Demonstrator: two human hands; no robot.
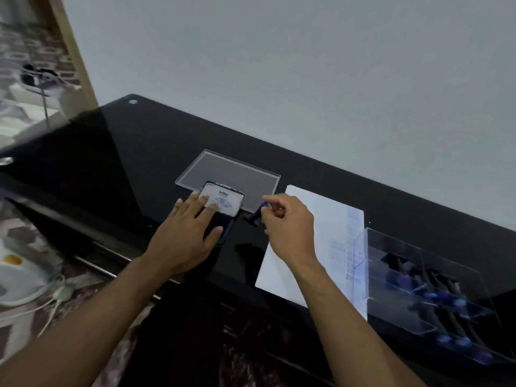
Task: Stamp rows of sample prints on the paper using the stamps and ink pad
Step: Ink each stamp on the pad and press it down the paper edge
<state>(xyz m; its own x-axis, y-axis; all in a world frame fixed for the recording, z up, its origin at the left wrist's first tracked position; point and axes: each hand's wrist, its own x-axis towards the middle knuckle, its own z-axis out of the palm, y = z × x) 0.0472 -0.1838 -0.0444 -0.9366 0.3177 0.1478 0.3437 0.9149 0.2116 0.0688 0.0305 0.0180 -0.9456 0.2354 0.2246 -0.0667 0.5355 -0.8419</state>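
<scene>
Evidently I was between inking and printing: my left hand lay flat, fingers straight, on the ink pad, while my right hand pinched a stamp just beside it. Next, I judged, came carrying the stamp over the paper under that wrist.

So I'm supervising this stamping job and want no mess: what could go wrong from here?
1. The left hand rests flat on the ink pad, so its fingers may pick up ink and smudge the paper.
2. The right hand pinches the stamp only by its top; it might tilt and print unevenly.
3. The glossy black table could let the paper slide.
</scene>
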